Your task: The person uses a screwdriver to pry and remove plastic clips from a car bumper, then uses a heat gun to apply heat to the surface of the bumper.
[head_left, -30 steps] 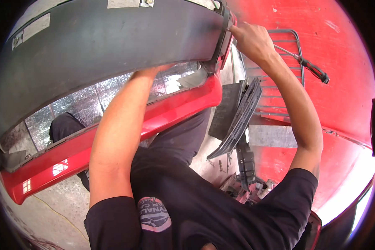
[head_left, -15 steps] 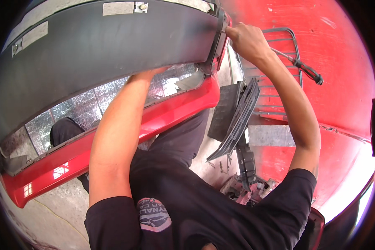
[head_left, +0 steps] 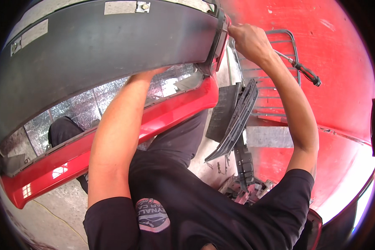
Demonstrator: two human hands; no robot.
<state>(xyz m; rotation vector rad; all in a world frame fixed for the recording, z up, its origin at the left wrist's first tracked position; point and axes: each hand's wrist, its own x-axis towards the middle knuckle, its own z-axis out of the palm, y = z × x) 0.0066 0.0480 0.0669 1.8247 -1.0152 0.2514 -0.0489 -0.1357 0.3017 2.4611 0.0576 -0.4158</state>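
A red car bumper (head_left: pixel 175 101) with a broad dark grey plastic panel (head_left: pixel 125 43) lies in front of me. My left hand (head_left: pixel 152 71) reaches under the panel's lower edge into the opening, and its fingers are hidden. At the bumper's right end, my right hand (head_left: pixel 248 38) is closed against the red and black edge. What its fingers grip there does not show. A long-shafted tool with a black handle (head_left: pixel 307 73) sticks out past my right wrist. Part of its shaft is hidden, and I cannot tell whether it reaches my hand.
Beyond my right arm stretches a large red body panel (head_left: pixel 337 62). A black grille frame (head_left: pixel 293 46) lies against it. Black slatted plastic trim pieces (head_left: pixel 236 121) rest beside the bumper. Shiny silver sheeting (head_left: pixel 85 106) shows through the bumper opening, and a thin cord (head_left: pixel 62 216) runs over the floor.
My right hand has shifted slightly to the right at the bumper's end. The surroundings on the right appear slightly further left. My left hand stays under the panel.
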